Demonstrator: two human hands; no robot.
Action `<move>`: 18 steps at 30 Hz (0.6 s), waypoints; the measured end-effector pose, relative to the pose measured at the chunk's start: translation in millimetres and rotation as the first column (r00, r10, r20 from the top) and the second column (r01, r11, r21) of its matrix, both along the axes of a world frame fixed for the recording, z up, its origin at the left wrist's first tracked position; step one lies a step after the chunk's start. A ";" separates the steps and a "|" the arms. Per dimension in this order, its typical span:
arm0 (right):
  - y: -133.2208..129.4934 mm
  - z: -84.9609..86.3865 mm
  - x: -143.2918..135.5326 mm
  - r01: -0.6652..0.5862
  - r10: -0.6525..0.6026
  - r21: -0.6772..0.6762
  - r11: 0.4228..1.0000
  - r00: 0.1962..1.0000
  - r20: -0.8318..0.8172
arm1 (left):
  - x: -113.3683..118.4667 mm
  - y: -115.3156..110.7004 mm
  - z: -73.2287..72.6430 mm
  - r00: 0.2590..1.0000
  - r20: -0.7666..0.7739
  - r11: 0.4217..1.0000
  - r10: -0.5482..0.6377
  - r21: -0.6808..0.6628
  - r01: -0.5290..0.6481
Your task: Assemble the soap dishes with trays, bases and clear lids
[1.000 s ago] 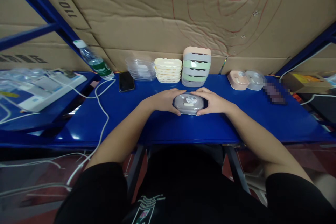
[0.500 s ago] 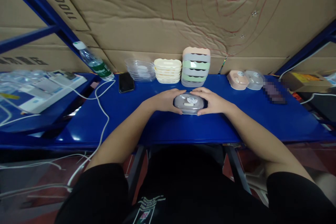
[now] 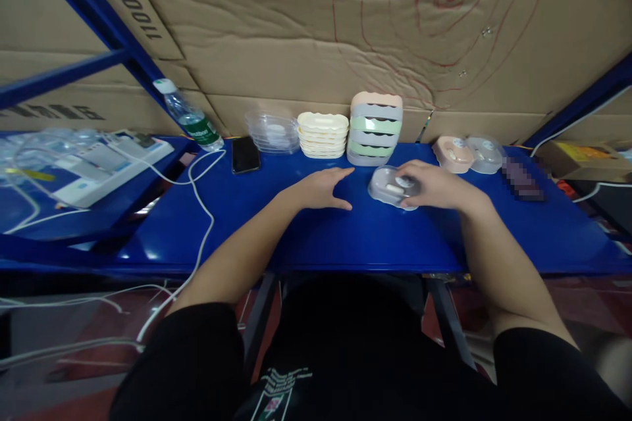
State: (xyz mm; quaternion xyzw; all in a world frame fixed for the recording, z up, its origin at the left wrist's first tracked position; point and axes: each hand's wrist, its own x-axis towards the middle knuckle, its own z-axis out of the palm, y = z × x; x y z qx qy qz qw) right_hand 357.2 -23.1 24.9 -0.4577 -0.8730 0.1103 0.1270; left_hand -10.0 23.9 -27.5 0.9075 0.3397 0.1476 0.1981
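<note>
— On the blue table point(image 3: 345, 237), what does the right hand point(image 3: 434, 185) have?

— It is closed over a grey lidded case point(image 3: 390, 187), fingers across the lid and right end. The case sits just right of the table's centre line, in front of the stack of coloured trays point(image 3: 375, 128). Whether it rests on the surface or is lifted slightly, I cannot tell.

— And the left hand point(image 3: 320, 188)?

— Open, palm down, fingers spread flat on the table. It grips nothing and lies apart from the case, to its left.

— Items along the back edge?

— From the left: a water bottle point(image 3: 187, 115) leaning against the blue shelf frame point(image 3: 99, 13); a dark phone point(image 3: 245, 154) lying flat; a pile of clear lids point(image 3: 271, 131); a stack of cream trays point(image 3: 322, 134); then the taller coloured stack. To the right, a pink case point(image 3: 451, 152) and a second grey case point(image 3: 484, 152) stand side by side, touching or nearly so.

— Anything else?

— A white cable point(image 3: 200, 210) runs across the table's left part and over the front edge. Cardboard point(image 3: 296, 26) with red pen lines forms the wall behind.
</note>
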 end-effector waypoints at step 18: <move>-56.8 2.0 131.7 0.801 -0.788 0.150 0.579 0.503 0.354 | 0.9 9.5 -7.2 0.997 -0.077 0.997 -0.029 0.072 0.034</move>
